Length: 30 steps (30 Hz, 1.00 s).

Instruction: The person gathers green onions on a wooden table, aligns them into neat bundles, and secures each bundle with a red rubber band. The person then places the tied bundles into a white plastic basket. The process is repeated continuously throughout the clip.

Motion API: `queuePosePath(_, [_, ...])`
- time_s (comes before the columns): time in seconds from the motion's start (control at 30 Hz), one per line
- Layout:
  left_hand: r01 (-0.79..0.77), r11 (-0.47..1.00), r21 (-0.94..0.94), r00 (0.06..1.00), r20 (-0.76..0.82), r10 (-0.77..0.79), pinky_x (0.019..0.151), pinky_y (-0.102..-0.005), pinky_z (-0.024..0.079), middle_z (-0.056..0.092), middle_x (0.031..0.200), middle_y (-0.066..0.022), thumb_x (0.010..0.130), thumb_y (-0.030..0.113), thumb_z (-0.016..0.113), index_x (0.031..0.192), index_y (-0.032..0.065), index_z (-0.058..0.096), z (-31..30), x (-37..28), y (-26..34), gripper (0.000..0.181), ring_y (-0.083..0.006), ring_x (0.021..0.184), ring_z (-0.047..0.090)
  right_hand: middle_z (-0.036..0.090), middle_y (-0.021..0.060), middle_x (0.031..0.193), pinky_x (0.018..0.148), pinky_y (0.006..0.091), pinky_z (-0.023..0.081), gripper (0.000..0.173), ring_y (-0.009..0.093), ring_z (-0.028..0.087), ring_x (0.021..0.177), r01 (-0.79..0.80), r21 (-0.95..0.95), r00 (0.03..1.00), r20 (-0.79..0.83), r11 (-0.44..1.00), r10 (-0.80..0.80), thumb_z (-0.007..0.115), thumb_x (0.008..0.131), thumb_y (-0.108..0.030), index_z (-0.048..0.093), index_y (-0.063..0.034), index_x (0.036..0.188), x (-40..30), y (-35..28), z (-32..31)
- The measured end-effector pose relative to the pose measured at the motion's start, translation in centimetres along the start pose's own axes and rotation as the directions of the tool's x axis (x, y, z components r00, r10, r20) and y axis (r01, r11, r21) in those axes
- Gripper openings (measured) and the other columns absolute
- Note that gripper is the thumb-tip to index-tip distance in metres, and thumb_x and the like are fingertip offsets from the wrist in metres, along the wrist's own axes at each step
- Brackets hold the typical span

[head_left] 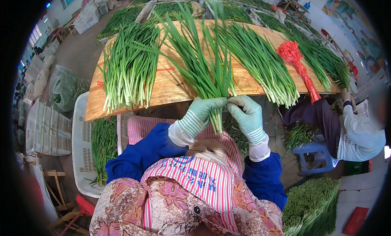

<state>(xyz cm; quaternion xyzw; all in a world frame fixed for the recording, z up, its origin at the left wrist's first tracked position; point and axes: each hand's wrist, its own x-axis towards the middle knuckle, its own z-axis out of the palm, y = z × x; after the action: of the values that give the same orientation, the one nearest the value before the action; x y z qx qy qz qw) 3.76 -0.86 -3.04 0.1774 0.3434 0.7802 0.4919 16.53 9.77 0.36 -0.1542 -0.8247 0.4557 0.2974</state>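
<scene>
My left hand (200, 114), in a green-striped knit glove, is closed round the lower stalks of a bunch of long green leafy stems, likely garlic chives (203, 74), with the pale ends pointing down. Beside it, my right hand (246, 115) in a matching glove has its thumb and forefinger pinched together at the bunch's right edge; whether anything is between them is too small to tell. Past the hands lies a wooden board (174, 80). On it rest a pile of chives (129, 71) at the left, another pile (259, 62) at the right, and a bundle of red plastic strips (297, 65).
A white plastic crate (82, 162) holding greens stands at the left, near stacked crates (45, 129) and a clear bag (65, 88). On the right, a co-worker (360, 129) is beside a blue stool (316, 156). A heap of greens (311, 202) lies lower right.
</scene>
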Motion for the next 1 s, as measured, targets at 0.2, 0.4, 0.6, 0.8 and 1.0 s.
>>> queuePosePath(0.2, [0.051, 0.978, -0.201, 0.998, 0.038, -0.044, 0.079, -0.0314, 0.053, 0.065, 0.094, -0.012, 0.084, 0.007, 0.06, 0.112, -0.0071, 0.056, 1.5, -0.5, 1.6, 0.032, -0.0215, 0.084, 0.064, 0.062, 0.0054, 0.079, 0.058, 0.0227, 0.045, 0.01, 0.011, 0.057, 0.066, -0.052, 0.659, 0.979, -0.115, 0.751, 0.168, 0.054, 0.082, -0.005, 0.06, -0.0008, 0.089, -1.1, 0.7, -0.4])
queuePosePath(0.4, [-0.04, 0.973, -0.229, 0.999, -0.017, 0.037, 0.079, -0.0446, 0.054, 0.064, 0.096, -0.0153, 0.084, 0.009, 0.06, 0.108, 0.0001, 0.056, -2.6, 0.0, 4.1, 0.026, -0.0337, 0.089, 0.064, 0.064, 0.0055, 0.079, 0.057, 0.0216, 0.044, 0.013, 0.011, 0.056, 0.063, -0.384, 0.013, 0.872, 0.334, 0.923, 0.358, 0.061, 0.077, -0.006, 0.066, 0.0015, 0.088, -3.6, 1.4, -10.1])
queuePosePath(0.6, [0.002, 0.971, -0.24, 0.998, -0.057, -0.017, 0.074, -0.0449, 0.055, 0.064, 0.099, -0.015, 0.087, 0.011, 0.059, 0.107, 0.0037, 0.056, -1.6, 0.2, 2.9, 0.022, -0.0326, 0.087, 0.064, 0.065, 0.0074, 0.083, 0.066, 0.0264, 0.048, 0.015, 0.014, 0.06, 0.071, 0.067, -0.056, 0.994, -0.08, 0.996, -0.072, 0.059, 0.083, -0.006, 0.066, -0.0003, 0.095, 0.1, 0.6, -5.5])
queuePosePath(0.8, [0.036, 0.999, -0.021, 0.999, -0.007, -0.036, 0.073, -0.0359, 0.055, 0.064, 0.101, -0.0128, 0.086, 0.018, 0.061, 0.113, -0.0029, 0.056, -1.4, 0.0, 3.1, 0.035, -0.023, 0.087, 0.064, 0.063, 0.0153, 0.077, 0.063, 0.0344, 0.05, 0.019, 0.029, 0.063, 0.07, 0.139, -0.244, 0.979, 0.177, 0.96, -0.097, 0.065, 0.08, -0.018, 0.066, -0.0018, 0.09, 1.7, -2.0, 0.8])
queuePosePath(1.0, [0.011, 0.988, -0.157, 1.0, -0.021, -0.015, 0.079, -0.0384, 0.054, 0.064, 0.101, -0.0153, 0.084, 0.012, 0.06, 0.113, -0.0057, 0.054, -2.0, -0.1, 3.3, 0.034, -0.0275, 0.087, 0.064, 0.063, 0.012, 0.067, 0.057, 0.0388, 0.047, 0.021, 0.03, 0.061, 0.062, 0.129, -0.591, 0.981, -0.044, 0.797, -0.191, 0.067, 0.079, -0.026, 0.066, -0.0059, 0.084, 2.6, 0.6, -1.4])
